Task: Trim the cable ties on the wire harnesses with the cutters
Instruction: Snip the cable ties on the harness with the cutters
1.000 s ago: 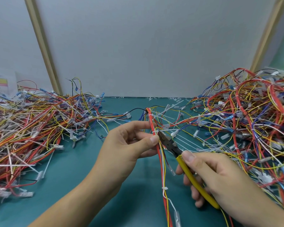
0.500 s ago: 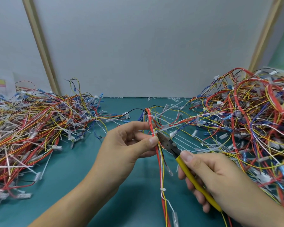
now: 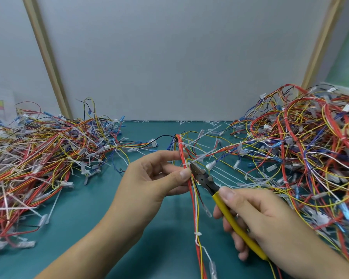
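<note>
**POSITION NEARLY UNCHANGED**

Nothing has shifted appreciably. Left hand (image 3: 149,178) pinches the red-yellow-white wire harness (image 3: 196,210) over the teal mat (image 3: 101,210), thumb just below the white plastic cable tie (image 3: 186,164). Right hand (image 3: 270,224) grasps the cutters (image 3: 205,179) by smooth yellow handles — dark steel nose at the tie.

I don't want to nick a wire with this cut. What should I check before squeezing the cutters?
1. Left hand pinches the harness right beside the cable tie: ok.
2. Right hand grips the cutters by the yellow handles: ok.
3. Cutter tip sits at the tie: ok.
4. Only the tie's tail between the blades, no wire: cannot tell.
5. Left thumb clear of the blades: cannot tell; it lies very near the tip.
</note>
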